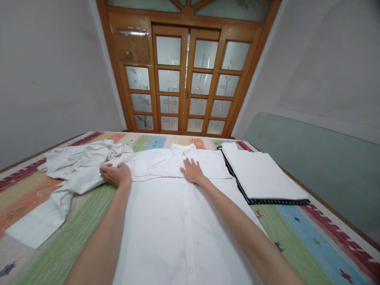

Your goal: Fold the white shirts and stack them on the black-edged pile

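A white button-up shirt (160,229) lies flat on its back, buttons upward, with its collar (183,149) at the far end. One sleeve is folded straight across the chest, and its cuff (140,168) rests near the left shoulder. My right hand (192,170) lies flat on that folded sleeve below the collar, fingers spread. The other sleeve (63,198) stretches out to the lower left. My left hand (116,174) has its fingers curled around this sleeve near the shoulder; the fingertips are partly hidden.
A crumpled white garment (80,156) lies at the far left, touching the outstretched sleeve. On the right are folded white clothes (264,178) over a black dotted piece (279,202). A striped, colourful cover (89,221) spreads underneath. Wooden glazed doors (184,79) stand behind.
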`<state>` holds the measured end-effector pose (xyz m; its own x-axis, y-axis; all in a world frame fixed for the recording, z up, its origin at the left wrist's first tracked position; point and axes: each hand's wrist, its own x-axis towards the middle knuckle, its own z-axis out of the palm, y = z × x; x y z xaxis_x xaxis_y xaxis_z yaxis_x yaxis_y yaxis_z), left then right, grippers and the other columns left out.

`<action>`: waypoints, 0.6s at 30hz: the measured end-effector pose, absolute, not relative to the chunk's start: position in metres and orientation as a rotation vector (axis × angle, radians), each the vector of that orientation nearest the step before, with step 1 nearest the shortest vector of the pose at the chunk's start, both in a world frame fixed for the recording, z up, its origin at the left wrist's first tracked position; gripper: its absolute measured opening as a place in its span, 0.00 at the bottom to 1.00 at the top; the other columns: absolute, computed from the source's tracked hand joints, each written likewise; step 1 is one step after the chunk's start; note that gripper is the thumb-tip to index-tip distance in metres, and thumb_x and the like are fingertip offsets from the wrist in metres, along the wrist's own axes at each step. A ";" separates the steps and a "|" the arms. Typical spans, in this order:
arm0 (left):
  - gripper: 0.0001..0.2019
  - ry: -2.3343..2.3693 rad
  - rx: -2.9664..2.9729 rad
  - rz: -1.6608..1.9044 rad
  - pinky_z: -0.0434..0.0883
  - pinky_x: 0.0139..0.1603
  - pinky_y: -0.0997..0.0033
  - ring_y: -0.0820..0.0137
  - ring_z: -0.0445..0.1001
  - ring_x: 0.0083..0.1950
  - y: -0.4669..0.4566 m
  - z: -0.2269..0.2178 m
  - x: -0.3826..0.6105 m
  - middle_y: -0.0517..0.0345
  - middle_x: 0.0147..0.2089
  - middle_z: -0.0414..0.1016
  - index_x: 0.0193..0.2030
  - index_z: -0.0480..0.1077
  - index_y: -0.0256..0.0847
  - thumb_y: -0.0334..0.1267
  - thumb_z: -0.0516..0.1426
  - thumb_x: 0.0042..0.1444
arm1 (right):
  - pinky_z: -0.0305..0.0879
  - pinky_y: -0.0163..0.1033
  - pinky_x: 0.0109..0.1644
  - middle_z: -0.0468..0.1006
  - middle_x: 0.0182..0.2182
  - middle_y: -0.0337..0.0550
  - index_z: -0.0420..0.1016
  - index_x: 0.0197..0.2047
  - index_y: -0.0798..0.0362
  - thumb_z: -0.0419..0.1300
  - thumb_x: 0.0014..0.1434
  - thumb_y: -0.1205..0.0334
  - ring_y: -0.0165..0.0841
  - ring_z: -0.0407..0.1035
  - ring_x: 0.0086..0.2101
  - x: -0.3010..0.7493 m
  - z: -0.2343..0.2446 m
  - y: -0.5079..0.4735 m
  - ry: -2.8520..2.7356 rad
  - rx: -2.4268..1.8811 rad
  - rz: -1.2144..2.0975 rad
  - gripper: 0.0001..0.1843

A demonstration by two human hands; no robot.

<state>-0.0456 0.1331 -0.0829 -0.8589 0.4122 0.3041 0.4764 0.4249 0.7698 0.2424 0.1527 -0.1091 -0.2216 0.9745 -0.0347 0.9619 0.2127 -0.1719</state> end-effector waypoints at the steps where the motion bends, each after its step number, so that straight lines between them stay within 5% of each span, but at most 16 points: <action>1: 0.21 -2.660 -0.773 -1.464 0.67 0.53 0.54 0.52 0.70 0.55 0.133 -0.082 -0.049 0.36 0.54 0.69 0.56 0.57 0.36 0.40 0.52 0.56 | 0.30 0.57 0.70 0.39 0.72 0.50 0.43 0.73 0.59 0.35 0.69 0.45 0.49 0.31 0.70 0.240 -0.110 0.152 -2.387 -1.894 0.223 0.37; 6: 0.27 -2.804 -1.060 -1.186 0.70 0.47 0.48 0.45 0.75 0.50 0.125 -0.071 -0.052 0.33 0.48 0.75 0.60 0.57 0.34 0.46 0.53 0.57 | 0.30 0.57 0.70 0.40 0.72 0.50 0.43 0.73 0.60 0.34 0.69 0.45 0.48 0.33 0.70 0.239 -0.113 0.151 -2.385 -1.892 0.195 0.38; 10: 0.38 -2.711 -1.159 -1.096 0.70 0.50 0.45 0.43 0.74 0.53 0.122 -0.068 -0.046 0.28 0.49 0.74 0.68 0.47 0.28 0.44 0.56 0.55 | 0.31 0.57 0.70 0.40 0.72 0.50 0.43 0.73 0.59 0.33 0.69 0.45 0.47 0.34 0.70 0.239 -0.114 0.151 -2.380 -1.904 0.163 0.37; 18: 0.47 -2.256 -1.270 -1.811 0.65 0.64 0.53 0.54 0.66 0.65 0.134 -0.083 -0.040 0.34 0.68 0.58 0.72 0.36 0.36 0.27 0.56 0.48 | 0.32 0.57 0.69 0.40 0.72 0.49 0.44 0.73 0.59 0.34 0.69 0.45 0.47 0.35 0.70 0.239 -0.115 0.151 -2.379 -1.903 0.141 0.37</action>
<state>-0.0403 0.1338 -0.0829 -0.6765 0.5843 0.4483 0.5641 0.0198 0.8255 0.2389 0.1509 -0.1151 -0.2188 0.9757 0.0136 0.9672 0.2187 -0.1289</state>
